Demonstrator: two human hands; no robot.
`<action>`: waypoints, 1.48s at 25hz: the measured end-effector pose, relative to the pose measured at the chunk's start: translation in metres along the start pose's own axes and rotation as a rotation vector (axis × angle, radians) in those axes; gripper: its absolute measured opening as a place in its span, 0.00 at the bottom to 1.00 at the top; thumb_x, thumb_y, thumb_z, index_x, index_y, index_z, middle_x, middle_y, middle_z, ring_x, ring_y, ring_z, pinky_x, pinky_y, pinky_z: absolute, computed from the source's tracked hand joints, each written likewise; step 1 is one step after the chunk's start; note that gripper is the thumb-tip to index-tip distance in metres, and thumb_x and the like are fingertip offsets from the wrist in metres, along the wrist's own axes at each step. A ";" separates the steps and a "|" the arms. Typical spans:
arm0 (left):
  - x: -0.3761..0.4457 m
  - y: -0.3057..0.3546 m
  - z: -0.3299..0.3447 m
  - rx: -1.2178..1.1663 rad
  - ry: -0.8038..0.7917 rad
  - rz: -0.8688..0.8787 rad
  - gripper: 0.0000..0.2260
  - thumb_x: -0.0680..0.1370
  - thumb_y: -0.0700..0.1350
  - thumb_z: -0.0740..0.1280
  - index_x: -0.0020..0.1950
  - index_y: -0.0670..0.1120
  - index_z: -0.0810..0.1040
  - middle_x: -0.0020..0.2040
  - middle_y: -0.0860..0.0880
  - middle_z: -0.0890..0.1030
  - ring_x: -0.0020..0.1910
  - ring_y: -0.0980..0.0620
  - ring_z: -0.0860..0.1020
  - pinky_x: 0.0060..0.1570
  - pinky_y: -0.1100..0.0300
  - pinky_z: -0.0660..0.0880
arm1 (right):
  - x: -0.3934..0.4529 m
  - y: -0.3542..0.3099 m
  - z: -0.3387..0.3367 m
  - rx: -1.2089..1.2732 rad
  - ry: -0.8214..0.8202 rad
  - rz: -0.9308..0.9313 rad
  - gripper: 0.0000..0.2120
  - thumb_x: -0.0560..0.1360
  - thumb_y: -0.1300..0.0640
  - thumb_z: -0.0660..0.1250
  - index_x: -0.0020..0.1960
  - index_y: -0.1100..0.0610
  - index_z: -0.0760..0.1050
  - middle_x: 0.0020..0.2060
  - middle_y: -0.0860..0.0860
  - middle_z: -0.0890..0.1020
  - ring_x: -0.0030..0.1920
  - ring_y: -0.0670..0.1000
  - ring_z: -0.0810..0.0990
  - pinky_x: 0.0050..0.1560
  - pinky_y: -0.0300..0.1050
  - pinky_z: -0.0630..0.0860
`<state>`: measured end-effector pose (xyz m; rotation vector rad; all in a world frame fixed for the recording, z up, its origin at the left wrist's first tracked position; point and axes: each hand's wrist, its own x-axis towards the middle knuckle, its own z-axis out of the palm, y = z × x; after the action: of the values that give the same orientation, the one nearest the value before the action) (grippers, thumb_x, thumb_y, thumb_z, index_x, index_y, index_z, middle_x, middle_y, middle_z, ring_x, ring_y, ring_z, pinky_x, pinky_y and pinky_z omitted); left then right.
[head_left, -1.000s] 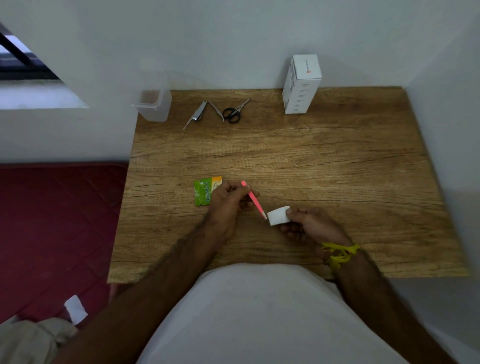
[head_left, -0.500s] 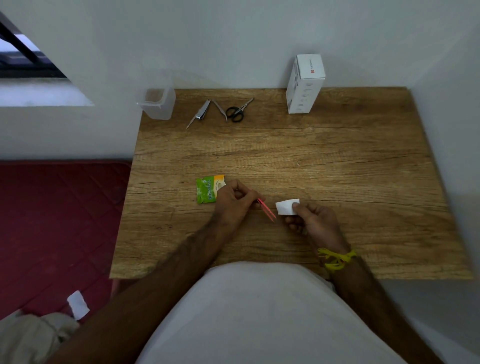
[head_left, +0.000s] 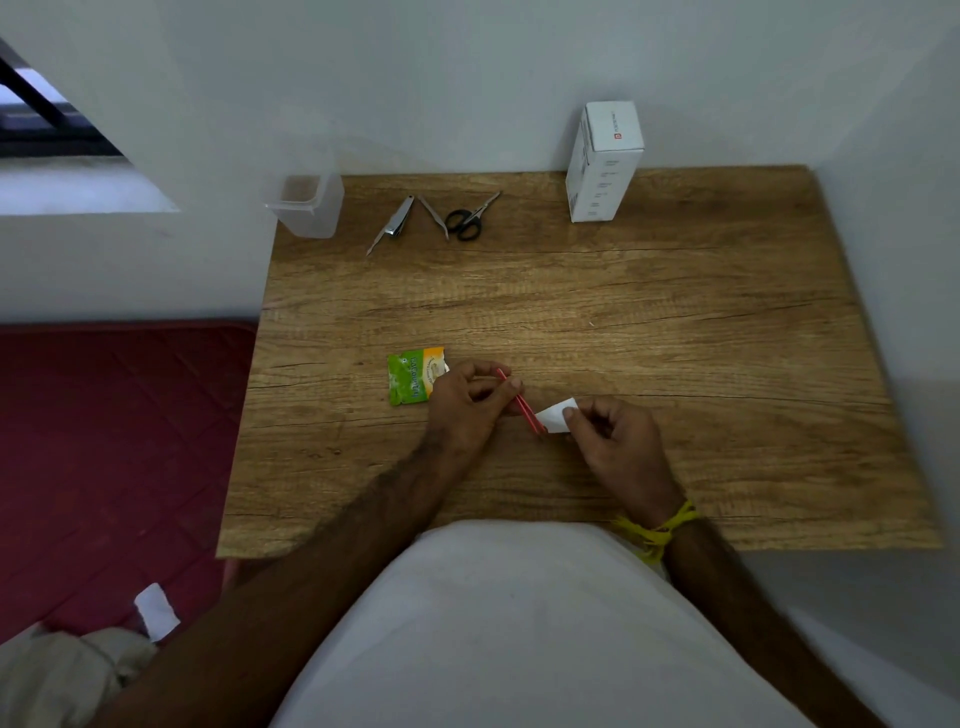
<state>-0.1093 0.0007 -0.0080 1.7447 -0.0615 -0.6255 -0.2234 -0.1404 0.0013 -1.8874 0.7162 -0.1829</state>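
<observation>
A wooden table (head_left: 649, 312) fills the middle of the view, set into a white corner, with a dark red mattress (head_left: 114, 441) beside its left edge. At the back right of the table a white box (head_left: 602, 161) stands upright against the wall. At the back left corner stands a clear plastic container (head_left: 306, 208).

The left hand (head_left: 470, 400) rests on the table near the front, its fingers curled. Thumb and forefinger pinch a pair of pink tweezers (head_left: 519, 402) by the upper part. The right hand (head_left: 618, 441) lies just beside it, to the right, with a yellow thread (head_left: 657, 527) tied round the wrist. Its fingers are curled too, and thumb and forefinger pinch the right edge of a small white piece (head_left: 555, 415), which looks like paper or a pad.

The tweezers slant down and to the right from the left hand, and their tips meet the near left edge of the white piece. Whether the tips grip it cannot be told. The piece sits between the two hands, low over the front middle of the table.

A green and orange sachet (head_left: 413, 382) lies flat just left of the left hand, touching or partly under it. Along the back edge, between container and box, lie black-handled scissors (head_left: 467, 221), a nail clipper (head_left: 395, 223) swung open and metal tweezers (head_left: 434, 215) between them.
</observation>
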 end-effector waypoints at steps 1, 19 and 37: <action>0.001 -0.001 0.000 0.009 0.001 0.005 0.10 0.76 0.41 0.73 0.56 0.39 0.80 0.45 0.44 0.86 0.42 0.53 0.86 0.42 0.64 0.81 | 0.000 0.000 0.000 -0.037 0.004 -0.035 0.06 0.77 0.61 0.70 0.50 0.60 0.85 0.39 0.50 0.86 0.40 0.43 0.83 0.41 0.31 0.76; 0.004 -0.009 0.004 0.036 0.009 0.010 0.11 0.75 0.43 0.74 0.55 0.41 0.80 0.44 0.46 0.87 0.42 0.51 0.86 0.48 0.54 0.83 | 0.002 -0.003 0.009 -0.275 0.067 -0.199 0.05 0.76 0.63 0.71 0.50 0.61 0.84 0.39 0.50 0.84 0.38 0.42 0.77 0.41 0.34 0.74; 0.007 -0.010 0.008 0.074 0.008 0.025 0.10 0.75 0.43 0.75 0.53 0.42 0.81 0.42 0.47 0.87 0.40 0.52 0.86 0.44 0.56 0.82 | -0.007 -0.002 0.015 -0.122 -0.077 0.009 0.04 0.76 0.56 0.72 0.47 0.56 0.85 0.36 0.46 0.83 0.39 0.44 0.82 0.40 0.40 0.78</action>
<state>-0.1094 -0.0059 -0.0207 1.8149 -0.1015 -0.6043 -0.2213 -0.1239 -0.0022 -1.9956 0.6971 -0.0612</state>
